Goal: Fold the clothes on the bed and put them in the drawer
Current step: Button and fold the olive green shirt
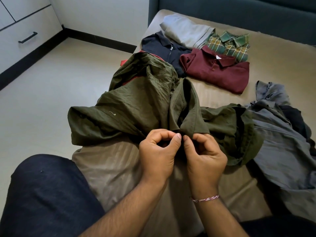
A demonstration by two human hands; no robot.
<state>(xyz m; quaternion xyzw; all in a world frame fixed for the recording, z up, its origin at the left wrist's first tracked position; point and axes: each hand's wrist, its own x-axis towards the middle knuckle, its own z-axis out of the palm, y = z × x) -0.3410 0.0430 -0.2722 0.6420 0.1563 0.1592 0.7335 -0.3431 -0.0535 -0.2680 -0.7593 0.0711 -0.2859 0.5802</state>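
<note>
An olive green shirt (136,103) lies crumpled across the near part of the bed (273,62), one end hanging off the left edge. My left hand (159,151) and my right hand (203,154) meet at its collar end, each pinching the fabric between thumb and fingers. Folded at the far end lie a maroon polo (220,72), a green plaid shirt (229,44), a navy zip top (164,48) and a grey garment (184,31). A grey shirt (280,134) lies unfolded at the right. A drawer (27,38) with a black handle is at the upper left.
Red cloth (126,62) peeks out under the olive shirt. A dark garment (294,117) rests on the grey shirt. My knee in dark trousers (44,194) is at the lower left. Beige floor (59,74) lies between bed and cabinet. A dark headboard (239,12) backs the bed.
</note>
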